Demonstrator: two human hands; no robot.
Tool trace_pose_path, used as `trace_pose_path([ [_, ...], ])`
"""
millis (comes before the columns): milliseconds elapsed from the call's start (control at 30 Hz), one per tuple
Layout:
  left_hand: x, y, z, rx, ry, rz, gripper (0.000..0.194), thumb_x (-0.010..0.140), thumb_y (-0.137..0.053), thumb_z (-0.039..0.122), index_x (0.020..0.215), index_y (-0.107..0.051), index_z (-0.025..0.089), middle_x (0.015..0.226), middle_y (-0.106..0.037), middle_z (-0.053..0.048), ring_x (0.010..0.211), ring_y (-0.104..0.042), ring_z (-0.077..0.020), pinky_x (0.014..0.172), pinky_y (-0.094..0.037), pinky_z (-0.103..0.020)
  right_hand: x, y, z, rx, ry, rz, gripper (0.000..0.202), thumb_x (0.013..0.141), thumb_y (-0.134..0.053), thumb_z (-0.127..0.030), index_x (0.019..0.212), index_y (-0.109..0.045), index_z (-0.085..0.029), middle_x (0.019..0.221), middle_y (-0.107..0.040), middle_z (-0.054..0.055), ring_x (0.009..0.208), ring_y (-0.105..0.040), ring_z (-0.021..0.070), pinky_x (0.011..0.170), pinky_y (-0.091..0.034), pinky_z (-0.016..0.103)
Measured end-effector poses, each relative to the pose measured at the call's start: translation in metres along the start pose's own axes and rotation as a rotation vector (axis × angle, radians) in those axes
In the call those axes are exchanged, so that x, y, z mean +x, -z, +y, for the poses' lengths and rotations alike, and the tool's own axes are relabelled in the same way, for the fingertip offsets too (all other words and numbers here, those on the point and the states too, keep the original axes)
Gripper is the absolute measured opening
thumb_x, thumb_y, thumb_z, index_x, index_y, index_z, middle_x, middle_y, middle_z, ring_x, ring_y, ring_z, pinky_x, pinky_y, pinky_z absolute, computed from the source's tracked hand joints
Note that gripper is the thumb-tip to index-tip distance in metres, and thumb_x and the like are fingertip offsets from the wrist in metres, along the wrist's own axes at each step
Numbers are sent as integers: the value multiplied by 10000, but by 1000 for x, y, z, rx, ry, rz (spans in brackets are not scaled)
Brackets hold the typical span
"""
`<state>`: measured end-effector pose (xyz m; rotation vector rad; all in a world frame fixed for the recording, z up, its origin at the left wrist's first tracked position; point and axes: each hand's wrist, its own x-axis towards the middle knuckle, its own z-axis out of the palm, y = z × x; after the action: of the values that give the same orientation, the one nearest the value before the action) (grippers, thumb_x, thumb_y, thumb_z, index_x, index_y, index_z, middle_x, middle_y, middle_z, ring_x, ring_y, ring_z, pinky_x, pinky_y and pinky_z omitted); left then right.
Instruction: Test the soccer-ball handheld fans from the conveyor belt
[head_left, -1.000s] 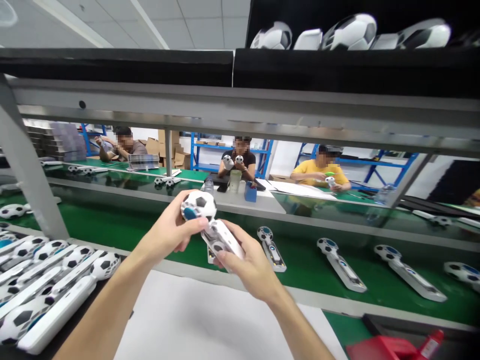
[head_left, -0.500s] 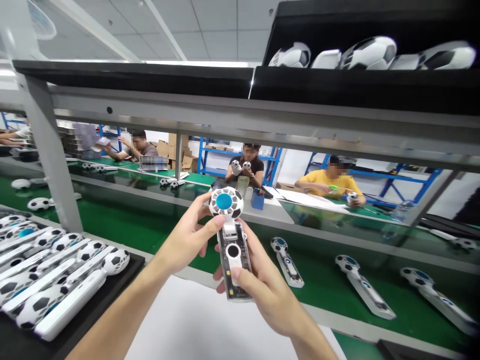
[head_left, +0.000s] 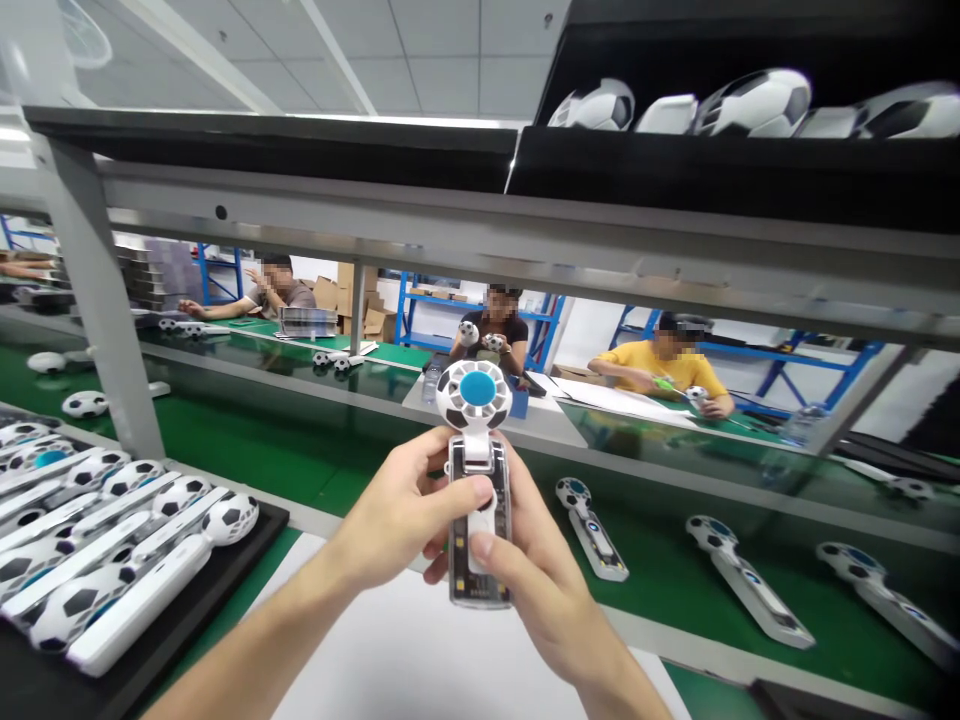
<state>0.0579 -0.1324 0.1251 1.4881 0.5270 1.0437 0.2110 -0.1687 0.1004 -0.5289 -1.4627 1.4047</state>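
while both hands close around it, the ball-headed device (head_left: 475, 408) stands nearly upright between them, its black-and-white football head rising above the fingers and its blue disc (head_left: 478, 388) facing the camera. the left hand (head_left: 405, 510) grips the upper handle from the left side, fingers curled behind, thumb laid across the front at the dark round button. the right hand (head_left: 540, 560) wraps the handle from the other side, lower down, its thumb pressed on the white strip (head_left: 481, 524) that runs down the clear-fronted handle (head_left: 481, 590).

below the hands lies a white sheet (head_left: 405, 655), on the near side of a green belt (head_left: 322, 480). three similar devices (head_left: 750, 585) lie on the belt to the right, spaced apart, and a black tray (head_left: 251, 545) at the left holds packed rows of white devices (head_left: 142, 605).

overhead, a black shelf (head_left: 337, 150) on a grey metal frame (head_left: 112, 310) carries more football shapes (head_left: 757, 105). beyond the belt sit a person in yellow (head_left: 652, 370), a person in a dark top (head_left: 510, 335) and a person farther left (head_left: 281, 290), with blue racks (head_left: 442, 310) and cardboard boxes (head_left: 356, 300) behind.
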Motion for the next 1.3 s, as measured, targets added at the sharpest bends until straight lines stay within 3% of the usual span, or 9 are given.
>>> trace_pose_path([
  [100,0,0,-2,-8,-37,39,288,857,-673,336,1111,-621,210,750,-620,23,374,-508,-60,295,-414,-149,1,-2,3,5,8,11,759,931,-626,-339,1527,-156,-359,1177,-608,74,845,-659,224,749,-567,419],
  [233,-1,0,-4,8,-55,63,253,840,-691,341,1038,-636,194,731,-623,19,387,-524,-66,302,-405,-139,1,-6,6,32,-5,47,813,911,-642,-343,1535,-121,-373,1313,-541,91,945,-649,261,713,-571,416],
  [400,-1,2,-2,-22,-38,46,255,832,-698,334,1041,-638,202,727,-618,25,385,-528,-78,292,-404,-153,1,-7,6,30,1,40,736,932,-619,-335,1517,-174,-377,1425,-462,91,991,-648,265,725,-565,405],
  [600,-1,3,0,-25,-41,35,229,841,-693,317,1033,-651,200,695,-613,33,394,-539,-76,310,-399,-143,1,-9,4,63,14,-27,840,881,-691,-308,1518,-149,-379,1279,-566,83,981,-636,251,775,-554,406],
  [900,-1,6,2,-31,-15,-1,306,852,-688,348,1099,-627,177,720,-622,24,384,-485,-43,330,-390,-137,1,-8,9,90,25,65,798,884,-660,-258,1518,-197,-402,1341,-523,65,911,-634,213,683,-537,331],
  [1000,-1,7,4,-23,-21,-45,360,878,-659,413,1156,-611,190,755,-633,22,398,-488,-32,355,-404,-134,1,-7,8,88,42,72,787,893,-622,-229,1524,-186,-404,1175,-604,47,895,-629,212,679,-526,321],
  [1133,-1,8,6,30,-7,-34,425,936,-527,518,1171,-607,173,591,-572,51,362,-457,-43,331,-348,-134,1,-6,8,82,30,96,809,868,-614,-203,1527,-182,-384,999,-644,31,823,-628,211,662,-530,323],
  [1300,-1,9,6,74,-10,-20,443,944,-503,532,1178,-610,171,417,-410,94,373,-471,-81,333,-313,-135,1,-4,10,103,20,112,828,843,-613,-190,1525,-184,-384,1057,-656,44,807,-641,213,636,-535,322],
])
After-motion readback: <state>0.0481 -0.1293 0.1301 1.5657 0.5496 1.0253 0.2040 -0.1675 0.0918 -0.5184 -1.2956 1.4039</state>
